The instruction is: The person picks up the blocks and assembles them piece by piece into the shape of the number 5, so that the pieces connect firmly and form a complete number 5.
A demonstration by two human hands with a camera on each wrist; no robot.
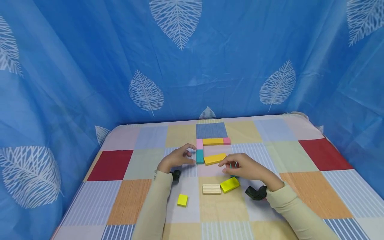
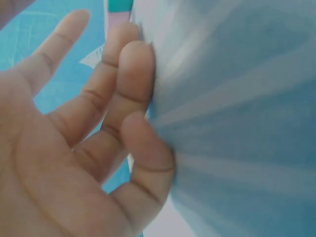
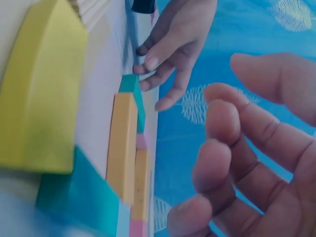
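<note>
My left hand (image 1: 177, 157) hovers just left of an upright line formed by a pink block (image 1: 199, 143) and a teal block (image 1: 199, 157). Its fingers are loosely bent and hold nothing, as the left wrist view confirms. A slightly tilted orange block (image 1: 214, 159) lies right of the teal one. Beside its right end is my right hand (image 1: 247, 167), thumb and fingers relaxed with nothing between them. Partly hidden beneath that hand is another teal block (image 3: 81, 197). Farther back, an orange bar (image 1: 213, 142) meets a small pink block (image 1: 227, 141).
Nearer me lie a yellow block (image 1: 230, 184), a striped wooden block (image 1: 211, 189) and a small yellow block (image 1: 182, 200). A patchwork cloth (image 1: 135, 200) covers the table. Blue leaf-patterned curtains (image 1: 210, 66) rise behind it and at both sides.
</note>
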